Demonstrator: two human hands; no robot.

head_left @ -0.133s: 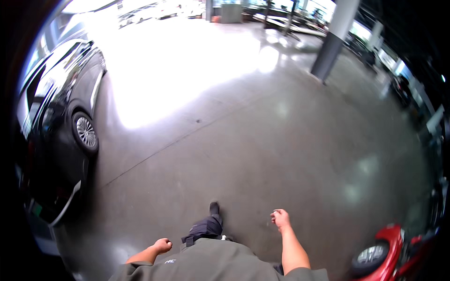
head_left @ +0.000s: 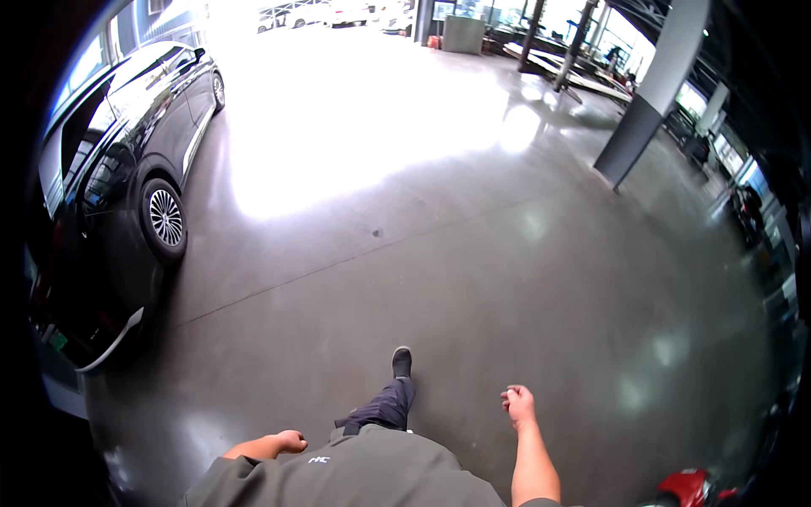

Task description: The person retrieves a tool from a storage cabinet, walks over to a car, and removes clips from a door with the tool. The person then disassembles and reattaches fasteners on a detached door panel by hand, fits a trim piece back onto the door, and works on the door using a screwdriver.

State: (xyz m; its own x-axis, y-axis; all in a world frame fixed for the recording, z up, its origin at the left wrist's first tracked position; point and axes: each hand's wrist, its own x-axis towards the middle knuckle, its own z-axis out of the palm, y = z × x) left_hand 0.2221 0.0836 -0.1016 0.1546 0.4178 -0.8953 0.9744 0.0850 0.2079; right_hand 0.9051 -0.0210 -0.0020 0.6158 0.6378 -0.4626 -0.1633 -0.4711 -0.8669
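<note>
My left hand [head_left: 292,440] hangs low beside my grey-green shirt [head_left: 363,473], its fingers curled into a loose fist. No object shows at it. Out in front on the other side, my right hand [head_left: 519,404] is held over the floor with fingers bent in. Whether something small sits in those fingers is too small to make out. Neither hand touches anything around it. Between them, one dark shoe [head_left: 402,362] and a dark trouser leg [head_left: 384,406] reach forward on the grey floor [head_left: 456,313].
A black car [head_left: 118,194] stands along the left. At the right rises a two-tone column [head_left: 646,110], white above and dark grey below. Part of a red vehicle [head_left: 686,486] shows at the lower right. Lift posts [head_left: 574,46] and a grey cabinet [head_left: 463,35] stand far back.
My leg and shoe reach further forward. The right hand has shifted slightly right. The view has turned, so the column sits further right and the red vehicle has mostly slipped out below.
</note>
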